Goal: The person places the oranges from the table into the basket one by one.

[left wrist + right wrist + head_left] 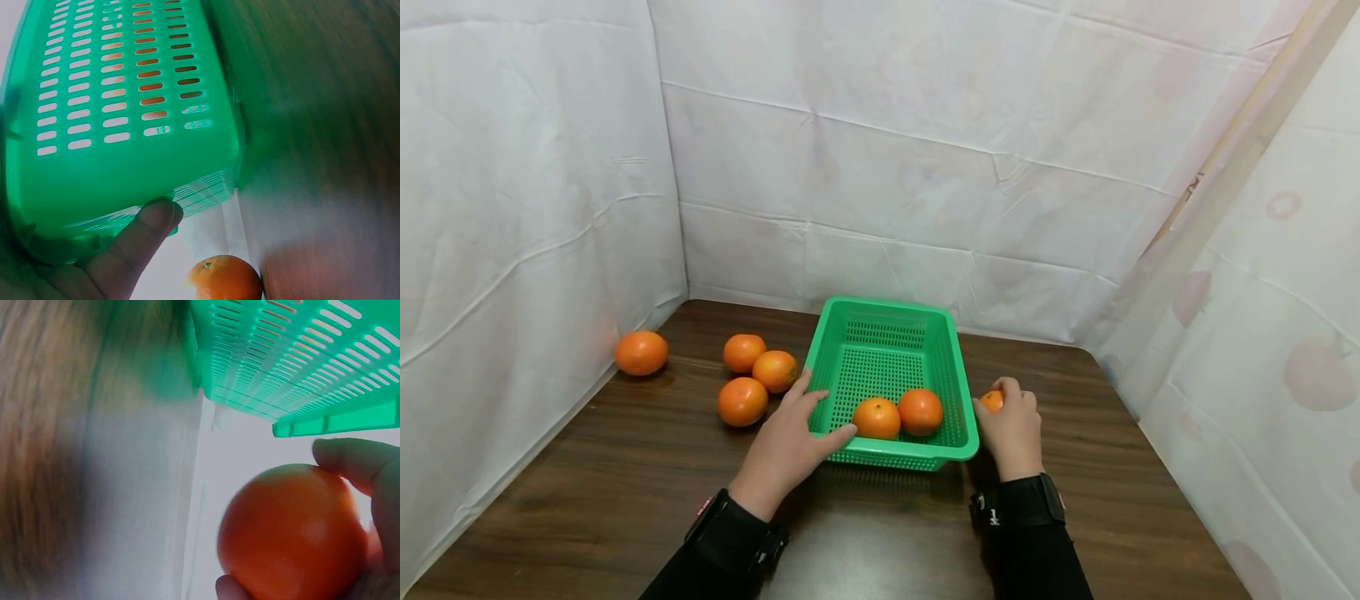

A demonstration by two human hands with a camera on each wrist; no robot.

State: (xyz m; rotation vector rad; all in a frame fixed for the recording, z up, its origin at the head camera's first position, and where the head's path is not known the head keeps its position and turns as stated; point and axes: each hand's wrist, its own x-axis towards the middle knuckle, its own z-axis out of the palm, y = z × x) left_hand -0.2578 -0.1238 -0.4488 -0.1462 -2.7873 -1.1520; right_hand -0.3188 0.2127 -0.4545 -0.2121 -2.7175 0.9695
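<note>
A green plastic basket (891, 454) with slotted walls stands on the table, two oranges (876, 418) lying near its front end. My left hand (786, 450) holds the basket's front left corner, thumb over the front rim. In the left wrist view, one finger (144, 240) touches the outside of the basket wall. Beyond the basket's right wall, my right hand (1013, 425) grips another orange (292, 534) between thumb and fingers. The right wrist view shows that orange apart from the basket's side; the head view mostly hides it behind the hand.
Left of the basket, three oranges (742, 402) sit grouped on the dark wooden table (880, 533). A further orange (642, 353) lies at the table's left edge, by the white curtain (535, 208). White sheets also hang behind and to the right.
</note>
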